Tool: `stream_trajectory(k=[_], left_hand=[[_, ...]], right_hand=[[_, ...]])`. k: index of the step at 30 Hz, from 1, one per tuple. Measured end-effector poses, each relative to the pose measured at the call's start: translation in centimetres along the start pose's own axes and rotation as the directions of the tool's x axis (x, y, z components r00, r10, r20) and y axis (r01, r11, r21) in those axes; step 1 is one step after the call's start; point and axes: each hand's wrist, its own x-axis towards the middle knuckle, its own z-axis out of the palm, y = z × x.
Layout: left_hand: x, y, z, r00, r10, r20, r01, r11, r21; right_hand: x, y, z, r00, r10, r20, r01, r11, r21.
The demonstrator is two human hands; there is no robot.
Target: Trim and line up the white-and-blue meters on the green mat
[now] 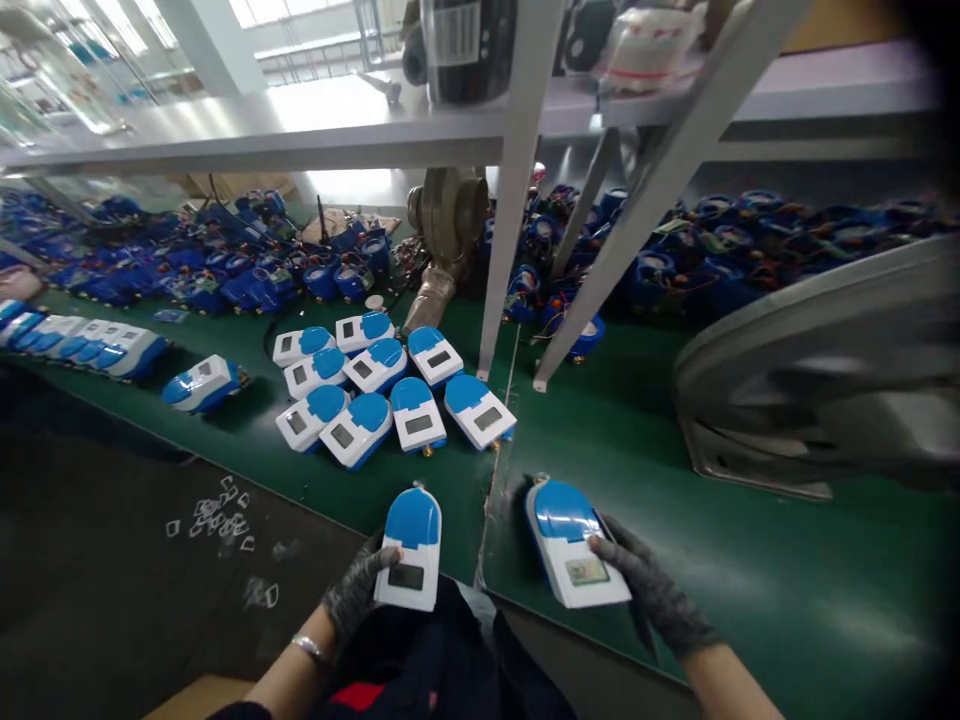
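The left-hand meter [409,570] is a white-and-blue unit: a glossy blue lid, rounded at the top, covers its upper half, and the white lower part carries a dark grey rectangular window. A small metal fitting pokes out past its rounded end. I have it upright in front of my body at the near edge of the bench [600,440], its lower end overlapping my dark clothing.

The right-hand meter [559,540] is of the same make, tilted to the left at its top, with light streaking its blue lid; its window looks paler, with a greenish-yellow tint. It is over the bench, right of the seam; I cannot tell whether it rests on the surface.

My left hand [358,588], in a grey glove, has its fingers closed around the left edge of its meter, thumb tip on the white front by the window. My right hand [656,590], gloved alike, grips the other by its right edge, one bare tip just above the window.

Beyond them, nine similar meters [417,428] stand close together on the green top, and a single meter [204,382] lies farther left. Blue housings [247,285] with loose wires crowd the back, beneath a shelf [315,110]. Small white frames [217,518] litter the dark floor [112,560].
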Motion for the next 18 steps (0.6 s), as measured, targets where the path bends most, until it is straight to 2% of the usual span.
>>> stream_trajectory(k=[3,5,8,12,18], left_hand=[[0.3,1.1,-3.6,0.995,0.015,-0.102,-0.016,1.000,-0.011],[0.3,1.7,-5.4,0.990,0.032,-0.135,-0.037,0.999,-0.037],[-0.1,2.5,-7.3,0.988,0.064,-0.139,-0.076,0.994,-0.081],[-0.4,3.2,-8.6,0.989,0.072,-0.128,-0.089,0.987,-0.133],[0.2,3.5,-9.1,0.998,-0.001,-0.063,-0.013,0.972,-0.233]], right_hand=[[0.3,0.5,6.9,0.974,0.042,0.221,-0.051,0.998,0.033],[0.4,1.0,10.7,0.962,0.052,0.269,-0.073,0.995,0.068],[0.6,1.7,15.0,0.958,0.076,0.278,-0.111,0.988,0.109],[1.0,1.6,18.6,0.946,0.112,0.304,-0.157,0.979,0.131],[1.5,0.8,21.2,0.956,0.094,0.276,-0.127,0.987,0.101]])
